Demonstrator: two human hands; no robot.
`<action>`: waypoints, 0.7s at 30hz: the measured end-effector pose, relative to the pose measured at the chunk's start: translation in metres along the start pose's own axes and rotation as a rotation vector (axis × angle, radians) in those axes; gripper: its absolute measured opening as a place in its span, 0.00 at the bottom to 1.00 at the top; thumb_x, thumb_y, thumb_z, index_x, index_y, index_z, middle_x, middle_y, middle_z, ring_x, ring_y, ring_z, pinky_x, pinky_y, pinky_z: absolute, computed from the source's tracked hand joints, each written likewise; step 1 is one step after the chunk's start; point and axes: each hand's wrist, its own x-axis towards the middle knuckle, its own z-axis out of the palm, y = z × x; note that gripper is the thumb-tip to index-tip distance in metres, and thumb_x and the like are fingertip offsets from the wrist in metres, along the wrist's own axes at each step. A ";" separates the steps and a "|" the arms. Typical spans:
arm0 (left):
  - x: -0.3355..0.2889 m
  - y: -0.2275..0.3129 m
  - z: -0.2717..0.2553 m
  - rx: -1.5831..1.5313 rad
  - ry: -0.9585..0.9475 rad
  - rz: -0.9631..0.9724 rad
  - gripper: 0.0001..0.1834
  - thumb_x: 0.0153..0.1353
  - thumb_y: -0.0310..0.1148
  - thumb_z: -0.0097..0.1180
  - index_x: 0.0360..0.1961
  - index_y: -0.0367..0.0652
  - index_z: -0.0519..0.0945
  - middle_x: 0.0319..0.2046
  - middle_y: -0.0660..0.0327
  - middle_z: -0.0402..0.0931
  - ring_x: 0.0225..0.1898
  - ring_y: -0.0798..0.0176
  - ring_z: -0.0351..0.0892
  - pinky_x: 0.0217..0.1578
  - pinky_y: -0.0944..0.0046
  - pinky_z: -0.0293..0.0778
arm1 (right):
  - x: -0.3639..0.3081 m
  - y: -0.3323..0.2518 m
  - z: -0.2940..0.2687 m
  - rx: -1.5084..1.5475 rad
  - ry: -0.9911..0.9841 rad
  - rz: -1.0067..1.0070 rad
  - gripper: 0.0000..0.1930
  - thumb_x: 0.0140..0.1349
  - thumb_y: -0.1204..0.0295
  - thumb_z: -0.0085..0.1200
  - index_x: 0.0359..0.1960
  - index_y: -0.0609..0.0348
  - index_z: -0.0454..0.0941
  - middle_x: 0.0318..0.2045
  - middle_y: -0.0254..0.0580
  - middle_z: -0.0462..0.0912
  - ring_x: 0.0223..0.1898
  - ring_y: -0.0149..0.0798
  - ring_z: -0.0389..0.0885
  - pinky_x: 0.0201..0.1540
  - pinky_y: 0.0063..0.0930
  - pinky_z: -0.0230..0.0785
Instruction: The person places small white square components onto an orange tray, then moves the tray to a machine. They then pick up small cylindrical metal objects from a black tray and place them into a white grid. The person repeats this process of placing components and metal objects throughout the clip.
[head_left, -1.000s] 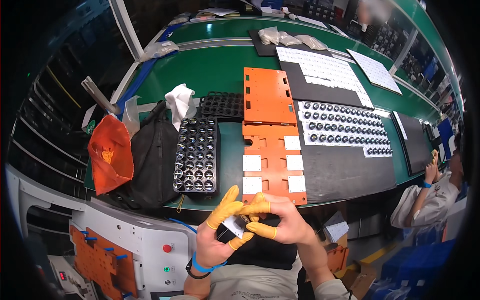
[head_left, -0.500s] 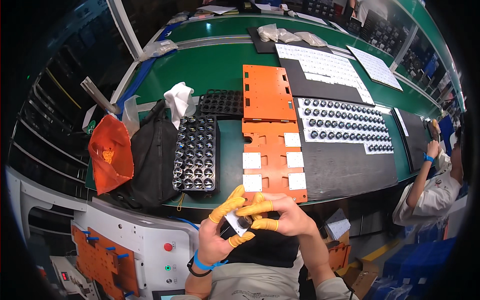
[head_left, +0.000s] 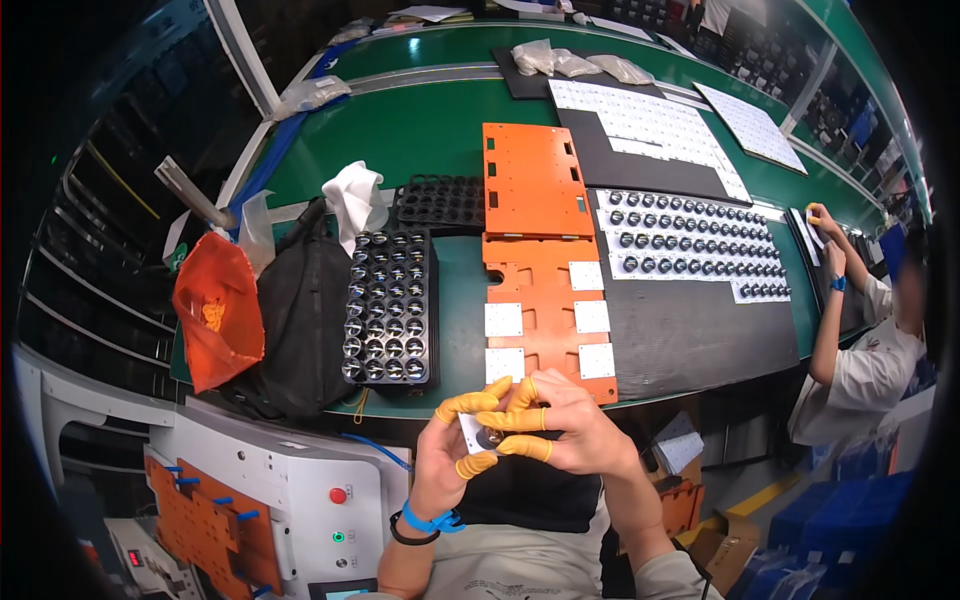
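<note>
Close to my body, in front of the table's near edge, my left hand point(head_left: 447, 440) grips a small white square plate point(head_left: 470, 434) by its edges. A dark round lens part point(head_left: 489, 437) stands on the plate, and my right hand point(head_left: 565, 425) pinches it. Yellow finger cots cover the thumbs and several fingers of both hands. Just beyond lies an orange fixture point(head_left: 545, 262) with its hinged lid point(head_left: 535, 180) folded back and several white square plates point(head_left: 504, 319) set in it. Left of it, a black tray point(head_left: 432, 340) holds rows of shiny round lenses.
At right, a black board point(head_left: 690, 335) carries white plates topped with black lens parts point(head_left: 690, 240). Another black tray point(head_left: 440, 203), a white cloth point(head_left: 355, 200), a black bag point(head_left: 305, 310) and an orange pouch point(head_left: 222, 330) lie left. A co-worker's hand point(head_left: 823, 220) is far right.
My hands have come closer together, and the plate has turned and risen slightly between them. The co-worker at the right has raised a hand over the board there.
</note>
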 end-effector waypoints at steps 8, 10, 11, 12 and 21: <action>0.011 -0.006 0.018 -0.305 -0.064 -0.208 0.48 0.66 0.65 0.48 0.70 0.33 0.58 0.67 0.48 0.64 0.68 0.51 0.64 0.70 0.51 0.58 | 0.003 -0.019 0.014 -0.495 0.263 -0.042 0.24 0.43 0.61 0.74 0.46 0.49 0.87 0.38 0.32 0.77 0.37 0.38 0.69 0.45 0.37 0.60; 0.014 -0.008 0.021 -0.329 -0.152 -0.283 0.52 0.66 0.70 0.40 0.72 0.32 0.55 0.68 0.50 0.63 0.70 0.52 0.62 0.71 0.52 0.54 | -0.001 -0.015 0.011 -0.602 0.342 -0.127 0.25 0.40 0.63 0.74 0.45 0.48 0.88 0.35 0.31 0.76 0.38 0.38 0.69 0.47 0.38 0.60; 0.015 -0.008 0.023 -0.299 -0.141 -0.282 0.52 0.66 0.70 0.40 0.72 0.33 0.56 0.69 0.50 0.62 0.70 0.52 0.62 0.71 0.53 0.54 | -0.003 -0.012 0.010 -0.657 0.384 -0.167 0.25 0.38 0.64 0.74 0.44 0.48 0.88 0.34 0.30 0.76 0.38 0.38 0.69 0.48 0.39 0.61; 0.017 -0.005 0.028 -0.268 -0.129 -0.281 0.52 0.65 0.71 0.40 0.72 0.33 0.56 0.69 0.51 0.61 0.70 0.52 0.62 0.71 0.53 0.53 | -0.005 -0.009 0.009 -0.656 0.419 -0.163 0.25 0.35 0.64 0.74 0.43 0.48 0.88 0.31 0.29 0.75 0.38 0.39 0.69 0.51 0.42 0.62; 0.041 0.025 0.036 1.246 0.011 0.477 0.29 0.47 0.39 0.76 0.50 0.40 0.82 0.50 0.55 0.81 0.54 0.46 0.78 0.56 0.51 0.74 | -0.024 0.006 -0.020 -0.712 0.342 -0.134 0.25 0.39 0.67 0.71 0.45 0.50 0.88 0.36 0.35 0.77 0.41 0.46 0.74 0.50 0.45 0.70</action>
